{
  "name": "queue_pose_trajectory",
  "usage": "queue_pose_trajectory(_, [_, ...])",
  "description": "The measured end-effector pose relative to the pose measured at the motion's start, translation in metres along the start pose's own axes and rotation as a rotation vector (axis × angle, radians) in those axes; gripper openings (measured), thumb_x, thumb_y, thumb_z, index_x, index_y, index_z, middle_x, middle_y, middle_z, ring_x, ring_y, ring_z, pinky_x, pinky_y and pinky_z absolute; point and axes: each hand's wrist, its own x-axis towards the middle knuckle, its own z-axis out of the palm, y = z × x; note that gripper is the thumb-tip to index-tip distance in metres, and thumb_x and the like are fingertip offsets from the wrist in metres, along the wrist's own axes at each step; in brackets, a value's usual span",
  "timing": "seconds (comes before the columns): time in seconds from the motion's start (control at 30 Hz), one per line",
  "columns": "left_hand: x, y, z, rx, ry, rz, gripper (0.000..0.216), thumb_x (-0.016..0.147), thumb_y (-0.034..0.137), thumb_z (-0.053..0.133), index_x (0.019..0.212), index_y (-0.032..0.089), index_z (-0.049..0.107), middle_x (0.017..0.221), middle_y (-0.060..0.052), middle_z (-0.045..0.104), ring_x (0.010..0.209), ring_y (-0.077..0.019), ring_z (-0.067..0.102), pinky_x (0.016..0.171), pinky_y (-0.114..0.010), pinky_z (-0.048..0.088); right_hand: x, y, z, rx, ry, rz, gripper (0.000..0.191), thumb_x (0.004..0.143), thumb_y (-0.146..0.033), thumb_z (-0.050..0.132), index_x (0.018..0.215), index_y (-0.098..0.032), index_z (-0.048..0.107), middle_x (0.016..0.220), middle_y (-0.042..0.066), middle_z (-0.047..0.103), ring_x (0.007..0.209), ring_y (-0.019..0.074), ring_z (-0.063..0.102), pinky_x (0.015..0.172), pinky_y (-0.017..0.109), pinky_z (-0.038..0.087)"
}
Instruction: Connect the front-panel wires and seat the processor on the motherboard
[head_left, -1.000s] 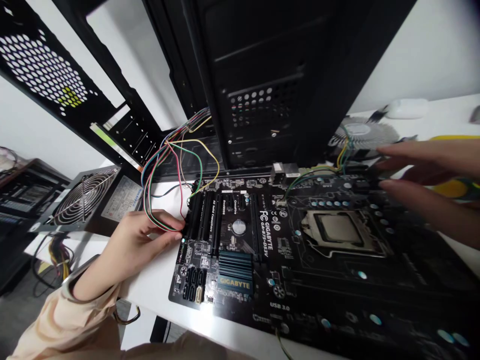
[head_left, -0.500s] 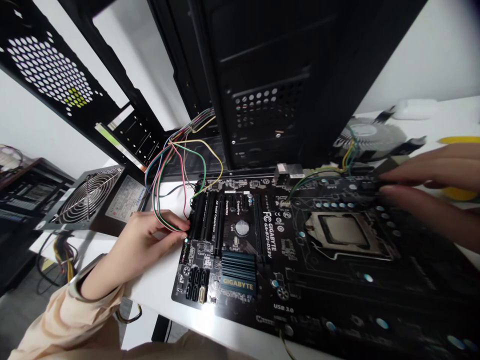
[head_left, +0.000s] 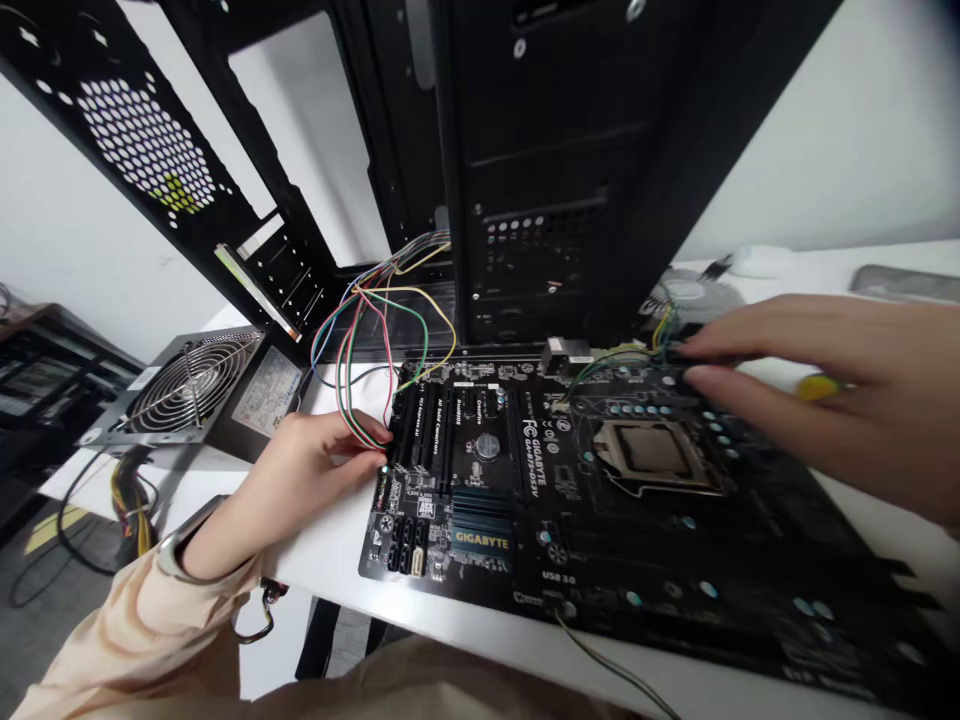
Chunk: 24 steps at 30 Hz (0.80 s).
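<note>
A black Gigabyte motherboard (head_left: 525,500) lies flat on the white table (head_left: 330,550). My left hand (head_left: 300,475) rests at the board's left edge, its fingers closed on a bundle of coloured wires (head_left: 360,400) that runs up into the black PC case (head_left: 540,150). My right hand (head_left: 817,385) hovers over the board's upper right, above the bare CPU socket (head_left: 651,450). Its thumb and fingers pinch together near a small connector with green and yellow wires (head_left: 664,335); what they hold is hidden.
A power supply with a round fan grille (head_left: 191,385) sits left of the case. A CPU cooler fan (head_left: 694,295) lies behind the board at the right, beside a yellow object (head_left: 821,385). Cables hang off the table's left edge.
My right hand has moved left along the board's top edge toward the connector wires. My left hand stays on the wire bundle. The view has shifted back a little.
</note>
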Motion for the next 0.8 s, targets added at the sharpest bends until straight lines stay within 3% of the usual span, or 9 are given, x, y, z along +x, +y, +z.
queue_pose_trajectory(0.1, [-0.001, -0.003, 0.001, -0.109, -0.010, -0.041, 0.016, 0.077, 0.029, 0.065, 0.085, 0.016, 0.069, 0.080, -0.005, 0.075, 0.068, -0.0165, 0.068, 0.064, -0.027, 0.055, 0.021, -0.043, -0.011, 0.153, -0.062, -0.234, 0.045, 0.098, -0.043, 0.034, 0.086, -0.018, 0.069, 0.088, 0.006, 0.069, 0.079, 0.0131, 0.062, 0.066, 0.032, 0.046])
queue_pose_trajectory(0.17, [-0.001, -0.004, 0.001, -0.165, -0.010, -0.047, 0.020, 0.080, 0.033, 0.062, 0.081, 0.014, 0.068, 0.079, -0.007, 0.073, 0.068, -0.0167, 0.067, 0.063, -0.027, 0.053, 0.034, -0.074, -0.013, 0.254, -0.197, -0.349, 0.030, 0.095, -0.033, 0.043, 0.088, -0.020, 0.069, 0.089, 0.005, 0.068, 0.079, 0.0149, 0.062, 0.069, 0.032, 0.048])
queue_pose_trajectory(0.27, [0.001, -0.002, 0.000, -0.187, 0.005, -0.042, 0.025, 0.082, 0.035, 0.057, 0.076, 0.012, 0.066, 0.073, -0.006, 0.070, 0.065, -0.0152, 0.061, 0.060, -0.026, 0.049, 0.049, -0.115, -0.006, 0.253, -0.438, -0.392, 0.016, 0.089, -0.027, 0.055, 0.089, -0.019, 0.069, 0.088, 0.006, 0.066, 0.084, 0.0200, 0.061, 0.076, 0.036, 0.048])
queue_pose_trajectory(0.37, [0.002, 0.000, 0.000, -0.187, 0.025, -0.020, 0.026, 0.082, 0.035, 0.056, 0.074, 0.012, 0.065, 0.067, -0.003, 0.065, 0.062, -0.0131, 0.055, 0.057, -0.024, 0.044, 0.061, -0.144, 0.009, 0.198, -0.596, -0.385, 0.020, 0.089, -0.029, 0.055, 0.095, -0.015, 0.069, 0.094, 0.010, 0.065, 0.089, 0.0239, 0.061, 0.082, 0.040, 0.048])
queue_pose_trajectory(0.5, [0.003, 0.000, 0.002, -0.218, 0.035, -0.007, 0.027, 0.082, 0.034, 0.053, 0.072, 0.012, 0.064, 0.064, -0.001, 0.062, 0.059, -0.0121, 0.052, 0.054, -0.022, 0.040, 0.069, -0.161, 0.031, 0.208, -0.624, -0.369, 0.024, 0.090, -0.028, 0.054, 0.104, -0.011, 0.066, 0.100, 0.012, 0.062, 0.094, 0.0243, 0.059, 0.085, 0.040, 0.046])
queue_pose_trajectory(0.8, [-0.002, 0.001, -0.001, -0.200, 0.020, -0.018, 0.024, 0.081, 0.032, 0.052, 0.068, 0.013, 0.062, 0.060, 0.000, 0.059, 0.055, -0.0109, 0.049, 0.051, -0.021, 0.037, 0.063, -0.164, 0.055, 0.394, -0.562, -0.359, 0.024, 0.083, -0.024, 0.060, 0.101, -0.008, 0.067, 0.093, 0.011, 0.059, 0.090, 0.0223, 0.054, 0.085, 0.038, 0.044])
